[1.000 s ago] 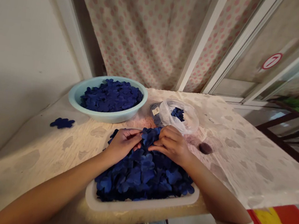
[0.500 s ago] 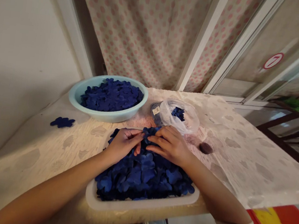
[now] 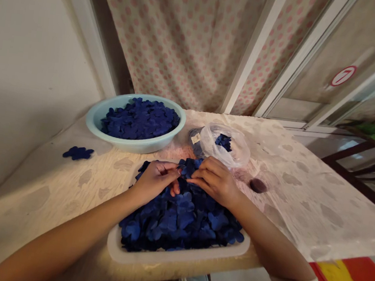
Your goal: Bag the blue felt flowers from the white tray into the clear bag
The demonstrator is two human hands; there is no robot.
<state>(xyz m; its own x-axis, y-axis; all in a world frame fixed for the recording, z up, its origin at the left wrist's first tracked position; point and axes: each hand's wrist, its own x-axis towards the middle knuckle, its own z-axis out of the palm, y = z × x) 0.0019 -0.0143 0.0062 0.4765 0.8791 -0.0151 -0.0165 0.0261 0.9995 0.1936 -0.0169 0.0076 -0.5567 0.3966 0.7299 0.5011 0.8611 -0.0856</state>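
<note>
Between my hands is a blue fabric flower (image 3: 188,167), held over the far part of a white tray (image 3: 173,258). My left hand (image 3: 158,181) pinches the flower's left edge between thumb and forefinger. My right hand (image 3: 215,181) has its fingers bent and drawn together at the flower's right side; its fingertips are partly hidden. Below both hands, many loose blue fabric flowers (image 3: 181,215) heap up in the tray.
A pale blue basin (image 3: 132,144) full of blue flowers stands at the back left. Behind the tray lies a clear plastic bag (image 3: 237,153) with blue pieces. One flower cluster (image 3: 78,153) is at left; a dark round object (image 3: 257,185) is at right.
My right hand's fingers, spread before, have drawn together at the flower, and more of the flower shows. My left hand has barely moved.
</note>
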